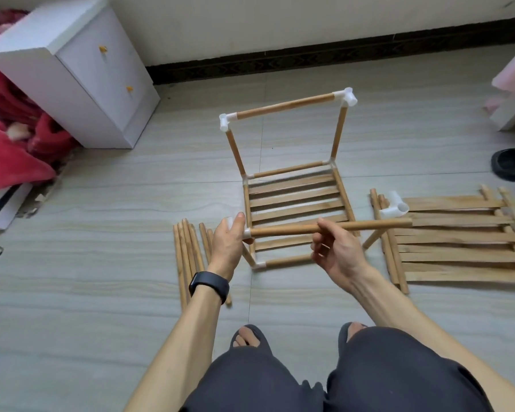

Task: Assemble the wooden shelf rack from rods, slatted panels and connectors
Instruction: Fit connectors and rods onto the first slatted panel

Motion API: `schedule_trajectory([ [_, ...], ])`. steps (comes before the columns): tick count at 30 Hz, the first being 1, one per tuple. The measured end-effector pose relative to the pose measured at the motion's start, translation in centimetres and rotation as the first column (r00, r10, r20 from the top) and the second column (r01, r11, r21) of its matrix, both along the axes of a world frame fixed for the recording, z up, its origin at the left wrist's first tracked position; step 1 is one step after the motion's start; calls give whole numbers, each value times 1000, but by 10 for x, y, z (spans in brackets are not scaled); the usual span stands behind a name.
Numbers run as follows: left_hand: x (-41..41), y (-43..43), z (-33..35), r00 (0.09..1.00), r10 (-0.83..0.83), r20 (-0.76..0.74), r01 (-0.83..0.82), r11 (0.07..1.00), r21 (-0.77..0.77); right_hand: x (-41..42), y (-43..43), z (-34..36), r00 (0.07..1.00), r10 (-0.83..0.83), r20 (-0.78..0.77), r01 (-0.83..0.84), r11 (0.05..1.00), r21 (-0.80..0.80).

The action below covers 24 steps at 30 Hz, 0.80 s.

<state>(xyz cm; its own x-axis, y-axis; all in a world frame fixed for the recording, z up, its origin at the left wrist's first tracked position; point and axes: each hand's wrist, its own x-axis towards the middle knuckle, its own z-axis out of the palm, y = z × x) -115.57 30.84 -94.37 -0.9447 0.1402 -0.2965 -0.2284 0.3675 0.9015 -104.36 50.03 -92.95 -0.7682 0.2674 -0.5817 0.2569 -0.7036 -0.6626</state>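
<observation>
Floor (101,292), tiled, seen from above; the person's knees and sandalled feet are at the near edge.

- Rack frame (292,185), partly built: centre, one slatted shelf low down, an upright rectangle of rods with white corner joints at its far side.
- Rod (375,225): held level across the near side of the frame, hiding part of the shelf slats. Right hand (336,248) pinches it near mid-length between thumb and fingers.
- Connector (247,232), white: on the rod's left end. Left hand (228,242) grips it with curled fingers, hiding most of it.
- Loose rods (188,254): bundle on the floor left of the frame, partly behind the left forearm.
- Slatted panels (458,248): stacked right of the frame, cut off by the right edge; how many, cannot tell.
- Loose connector (394,208): resting on the panels' far left corner.
- Wristband (210,285), black: left wrist.
- Cabinet (72,69), white, two drawers: far left.
- Blanket (9,138), red: left edge, cut off.
- Slippers (512,165), black: right edge, cut off.
</observation>
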Motion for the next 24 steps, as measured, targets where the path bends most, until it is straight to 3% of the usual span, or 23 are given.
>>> schedule_trajectory([
  [7, 8, 6, 0, 995, 98, -33, -98, 995, -3, -20, -10, 3, 1000, -7, 19, 7, 1000, 16],
  [15, -3, 3, 7, 999, -36, 2, 36, 994, -106, -20, -4, 5, 967, 247, 67, -254, 959, 130],
  [20, -2, 5, 18, 994, -70, -86, 46, 965, -257, 21, 14, -13, 977, 170, 126, -191, 966, 174],
  [24, -6, 12, 34, 955, -177, -236, 37, 865, -501, 61, 52, -36, 966, 17, 256, -65, 981, 181],
])
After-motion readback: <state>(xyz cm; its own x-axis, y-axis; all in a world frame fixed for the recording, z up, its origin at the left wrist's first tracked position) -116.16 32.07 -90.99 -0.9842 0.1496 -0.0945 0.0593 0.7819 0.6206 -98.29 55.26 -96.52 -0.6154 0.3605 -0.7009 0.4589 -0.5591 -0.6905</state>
